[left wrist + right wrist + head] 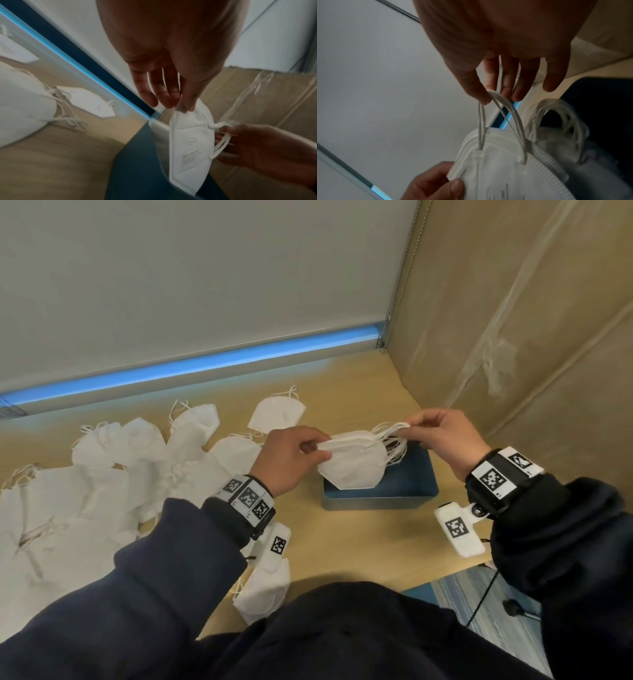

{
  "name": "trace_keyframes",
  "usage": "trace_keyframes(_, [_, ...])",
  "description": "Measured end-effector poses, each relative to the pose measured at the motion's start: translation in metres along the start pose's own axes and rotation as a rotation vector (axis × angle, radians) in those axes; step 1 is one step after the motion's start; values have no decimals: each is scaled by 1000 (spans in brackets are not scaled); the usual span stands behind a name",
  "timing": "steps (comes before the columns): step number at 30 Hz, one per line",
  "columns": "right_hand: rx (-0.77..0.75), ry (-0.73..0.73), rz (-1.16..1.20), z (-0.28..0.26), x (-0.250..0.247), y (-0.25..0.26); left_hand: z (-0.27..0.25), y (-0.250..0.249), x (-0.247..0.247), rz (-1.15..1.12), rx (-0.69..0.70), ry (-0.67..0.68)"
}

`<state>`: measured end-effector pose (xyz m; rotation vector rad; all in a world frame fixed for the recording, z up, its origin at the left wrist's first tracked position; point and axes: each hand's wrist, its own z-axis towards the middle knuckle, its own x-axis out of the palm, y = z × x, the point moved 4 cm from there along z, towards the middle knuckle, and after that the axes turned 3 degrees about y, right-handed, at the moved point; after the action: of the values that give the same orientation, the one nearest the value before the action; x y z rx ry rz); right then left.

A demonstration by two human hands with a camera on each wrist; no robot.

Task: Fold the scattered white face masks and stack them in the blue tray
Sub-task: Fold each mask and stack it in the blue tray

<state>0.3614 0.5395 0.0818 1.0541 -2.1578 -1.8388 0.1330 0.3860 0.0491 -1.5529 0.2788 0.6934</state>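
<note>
At centre frame, the left hand [291,455] pinches a folded mask [349,465] by its edge while the right hand [445,440] pinches its ear loops [501,115], holding it above the blue tray [411,491]. Loose masks [137,467] lie at left.

matt white fabric mask [349,465], wood-look table [359,539]

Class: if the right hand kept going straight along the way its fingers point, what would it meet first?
Probably the folded mask whose ear loops the right hand pinches; depth is unclear.
</note>
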Motion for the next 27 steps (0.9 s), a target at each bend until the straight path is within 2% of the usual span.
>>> trace_keyframes(3, [-25,-62,-195,5,-8,-12,10,5,19,20,-16,35])
trace_keyframes(6, [-29,-83,-405,9,-6,-20,17,14,31,197,0,63])
trace_keyframes(8, [-37,-95,-457,9,-1,-25,19,22,36,268,-15,50])
trace_keyframes(12, [-62,-156,-399,13,2,-32,17,31,35,248,-61,-60])
trace_keyframes(15, [-60,-257,-264,15,0,-28,12,37,25,138,-86,-110])
trace_keyframes(17, [-76,-270,-145,16,3,-17,9,51,12,92,-112,-125])
trace_keyframes(20, [-127,-184,10,20,27,16,5,86,-21,189,-211,-145])
trace_keyframes(23, [-176,-2,132,33,72,59,5,125,-58,370,-359,-96])
trace_keyframes(25, [-166,143,130,47,111,83,4,146,-76,495,-493,-7])
trace_keyframes(27, [-142,243,-15,70,153,98,-1,160,-84,596,-591,101])
